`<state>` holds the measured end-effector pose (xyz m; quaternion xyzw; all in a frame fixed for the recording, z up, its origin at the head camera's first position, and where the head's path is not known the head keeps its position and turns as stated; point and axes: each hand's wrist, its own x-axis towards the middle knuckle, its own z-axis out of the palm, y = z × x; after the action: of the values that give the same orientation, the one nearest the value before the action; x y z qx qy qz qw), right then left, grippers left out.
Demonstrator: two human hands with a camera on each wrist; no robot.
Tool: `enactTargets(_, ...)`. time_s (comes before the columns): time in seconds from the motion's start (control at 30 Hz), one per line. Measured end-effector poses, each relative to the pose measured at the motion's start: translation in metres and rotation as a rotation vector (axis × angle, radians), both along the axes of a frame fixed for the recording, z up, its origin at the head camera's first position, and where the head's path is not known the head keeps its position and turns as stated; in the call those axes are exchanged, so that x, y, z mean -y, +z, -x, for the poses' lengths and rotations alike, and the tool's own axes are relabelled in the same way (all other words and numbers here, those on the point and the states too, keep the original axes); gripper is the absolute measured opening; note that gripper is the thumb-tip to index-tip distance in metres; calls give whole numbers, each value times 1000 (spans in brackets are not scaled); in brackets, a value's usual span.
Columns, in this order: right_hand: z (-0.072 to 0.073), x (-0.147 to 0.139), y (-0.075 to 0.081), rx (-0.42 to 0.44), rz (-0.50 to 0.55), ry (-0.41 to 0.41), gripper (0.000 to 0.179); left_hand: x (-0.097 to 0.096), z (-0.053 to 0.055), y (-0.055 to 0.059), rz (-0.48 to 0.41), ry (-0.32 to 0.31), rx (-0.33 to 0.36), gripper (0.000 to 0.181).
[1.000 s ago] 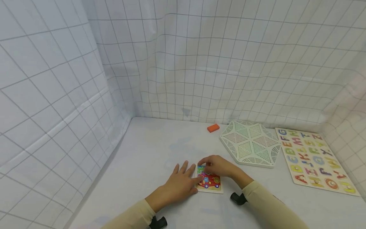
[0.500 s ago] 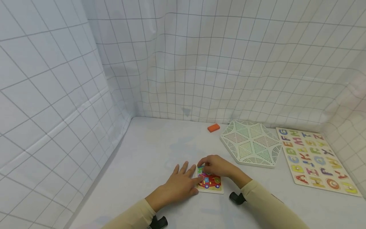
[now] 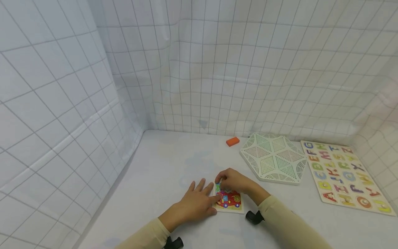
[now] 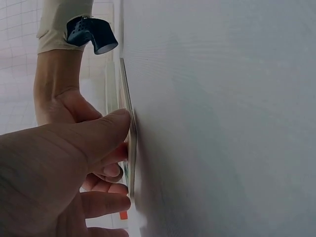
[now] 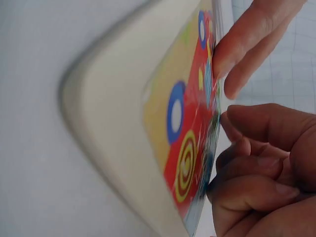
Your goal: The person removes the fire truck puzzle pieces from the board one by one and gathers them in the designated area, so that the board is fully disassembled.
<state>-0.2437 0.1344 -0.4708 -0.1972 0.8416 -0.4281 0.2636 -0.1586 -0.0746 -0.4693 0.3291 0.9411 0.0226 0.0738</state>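
A small picture puzzle (image 3: 230, 201) with a red vehicle on a cream board lies on the white table between the two hands. My left hand (image 3: 195, 204) rests flat at its left side with fingers spread; the index fingertip lies on the picture. In the left wrist view, the left thumb (image 4: 101, 136) is against the board's edge. From the upper right, my right hand (image 3: 235, 181) bends its fingers over the puzzle's green top-left part, gripping there with thumb and index finger. The right wrist view has its curled fingers (image 5: 252, 197) close against the glossy picture, hiding part of it.
Behind the hands lies an orange block (image 3: 233, 141). A white hexagonal perforated panel (image 3: 273, 157) sits to its right, and farther right is an alphabet puzzle board (image 3: 334, 173). A white gridded curtain (image 3: 202, 69) encloses the back and sides.
The head view has tilted slightly, so everything sits a little lower. My right wrist has shifted slightly left; both hands keep their places on the puzzle.
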Motion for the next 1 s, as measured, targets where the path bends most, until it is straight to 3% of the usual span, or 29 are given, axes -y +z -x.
enactTargets(0.27,1,7,0,45,-10,-64,16,2,1,-4,-3,-16,9,51)
enactTargets(0.57,2,3,-1,40,44,-72,13,2,1,-2,2,-8,18,50)
enactTargets(0.83,3,-2,-2,140,117,-145,16,2,1,1,1,-10,31,51)
enactTargets(1.0,2,-3,-1,150,120,-137,11,2,2,1,-13,-20,43,51)
